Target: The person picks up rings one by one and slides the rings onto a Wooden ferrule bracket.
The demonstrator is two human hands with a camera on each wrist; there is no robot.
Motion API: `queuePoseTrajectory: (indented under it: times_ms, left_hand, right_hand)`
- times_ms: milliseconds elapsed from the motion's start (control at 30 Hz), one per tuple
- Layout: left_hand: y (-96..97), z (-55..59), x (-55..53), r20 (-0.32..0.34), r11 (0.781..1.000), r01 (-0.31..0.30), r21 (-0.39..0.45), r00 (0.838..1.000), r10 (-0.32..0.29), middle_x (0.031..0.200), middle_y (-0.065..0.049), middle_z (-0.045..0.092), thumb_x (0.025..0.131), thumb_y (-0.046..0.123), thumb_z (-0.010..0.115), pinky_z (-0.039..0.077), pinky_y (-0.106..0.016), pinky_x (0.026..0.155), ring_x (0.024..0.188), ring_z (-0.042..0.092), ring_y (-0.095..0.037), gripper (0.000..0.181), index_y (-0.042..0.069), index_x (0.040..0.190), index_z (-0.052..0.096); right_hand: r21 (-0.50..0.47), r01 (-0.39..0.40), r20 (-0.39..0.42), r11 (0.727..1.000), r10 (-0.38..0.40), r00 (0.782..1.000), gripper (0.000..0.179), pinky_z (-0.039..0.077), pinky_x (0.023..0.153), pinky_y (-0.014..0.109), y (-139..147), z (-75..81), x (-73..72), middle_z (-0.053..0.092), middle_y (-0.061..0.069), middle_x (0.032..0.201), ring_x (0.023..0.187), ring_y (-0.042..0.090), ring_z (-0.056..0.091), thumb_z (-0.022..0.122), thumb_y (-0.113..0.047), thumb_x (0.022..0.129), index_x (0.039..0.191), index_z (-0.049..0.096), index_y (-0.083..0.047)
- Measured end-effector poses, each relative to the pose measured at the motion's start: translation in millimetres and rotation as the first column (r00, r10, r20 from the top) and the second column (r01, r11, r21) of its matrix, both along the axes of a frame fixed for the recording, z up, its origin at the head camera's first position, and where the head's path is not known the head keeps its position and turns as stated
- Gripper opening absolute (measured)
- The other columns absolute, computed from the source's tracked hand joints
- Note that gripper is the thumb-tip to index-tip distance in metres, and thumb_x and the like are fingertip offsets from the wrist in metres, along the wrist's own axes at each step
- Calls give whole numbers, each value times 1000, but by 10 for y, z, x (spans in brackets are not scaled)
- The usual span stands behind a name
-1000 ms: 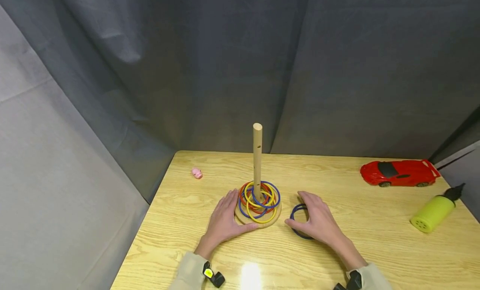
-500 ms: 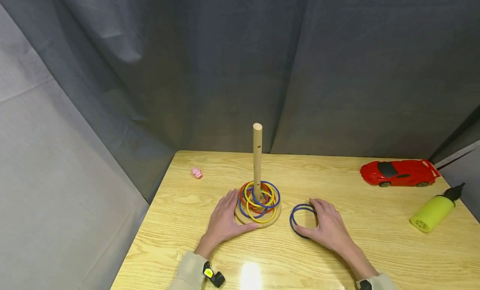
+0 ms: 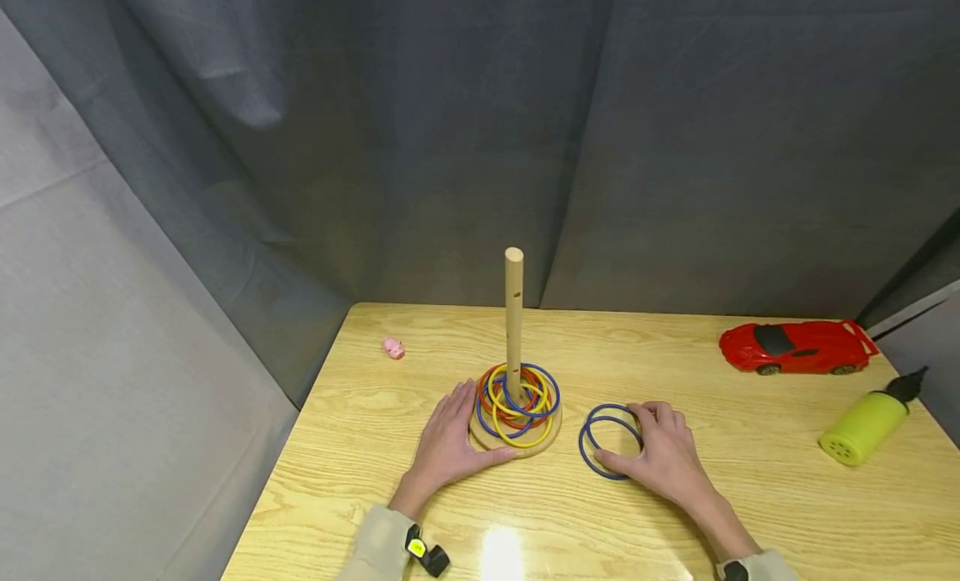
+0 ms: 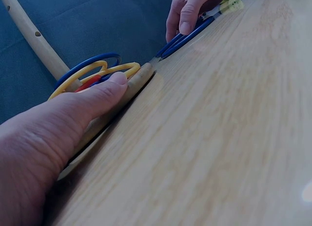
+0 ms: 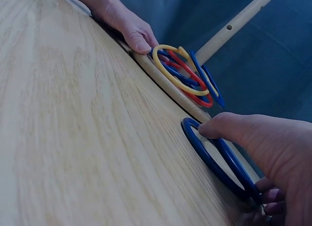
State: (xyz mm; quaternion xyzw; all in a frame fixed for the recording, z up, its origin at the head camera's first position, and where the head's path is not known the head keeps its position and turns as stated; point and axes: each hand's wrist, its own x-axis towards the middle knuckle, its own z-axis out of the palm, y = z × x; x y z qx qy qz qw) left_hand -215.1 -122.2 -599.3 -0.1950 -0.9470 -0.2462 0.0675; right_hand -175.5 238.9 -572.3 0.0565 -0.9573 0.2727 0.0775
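A wooden ring-toss stand has a round base (image 3: pixel 553 435) and an upright post (image 3: pixel 513 314). Several red, yellow (image 5: pixel 165 72) and blue rings lie heaped around the post's foot. My left hand (image 3: pixel 450 443) holds the base from its left side, with the thumb (image 4: pixel 105 94) along the near rim. To the right of the stand, two blue rings (image 5: pixel 214 168) lie overlapped at the tabletop. My right hand (image 3: pixel 667 456) holds the upper blue ring at its right side, thumb on the near part and fingers at the far part.
On the wooden table (image 3: pixel 360 514), a small pink pig (image 3: pixel 393 347) lies at the back left. A red toy car (image 3: pixel 802 348) stands at the back right, with a yellow-green bottle-shaped thing (image 3: pixel 866 427) with a black tip nearer. Grey curtains (image 3: pixel 450 147) hang behind.
My right hand has moved rightward from over the blue rings to their right edge and taken hold there. The two rings have spread slightly apart. My left hand stays on the base.
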Motion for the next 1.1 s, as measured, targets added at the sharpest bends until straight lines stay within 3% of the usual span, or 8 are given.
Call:
queuePoseTrajectory:
  times_ms: [300,533,767,1100]
  left_hand:
    - [10,5,-6,26,1000,-1,-5,1000,1,172,-10,27,74,91,65,20,-42,131,159,23,-26,133,5,166,22]
    - [3,-1,-1,17,1000,2,-5,1000,-2,172,-11,27,74,91,63,22,-45,130,159,24,-27,132,4,166,24]
    - [7,-3,-2,27,1000,-9,1,1000,9,172,-10,26,73,93,62,21,-43,131,160,22,-25,134,5,166,22]
    - [-4,-16,2,20,1000,-5,-5,1000,5,172,-11,27,74,93,61,22,-44,130,159,23,-26,134,4,166,23]
  right_hand:
    - [-17,28,-35,999,-29,999,102,42,93,59,22,-31,-56,54,23,121,114,41,47,91,-68,64,130,61,4]
    - [-35,16,-42,999,-17,999,100,45,95,62,41,9,-74,58,24,121,115,43,52,90,-65,67,131,60,6]
    - [-55,4,-12,998,-5,1000,97,51,82,52,45,141,-115,58,23,118,105,38,56,88,-60,73,138,57,5]
    - [-94,-26,-44,995,22,999,88,46,82,49,-32,458,-167,56,23,120,109,37,49,87,-54,78,139,58,2]
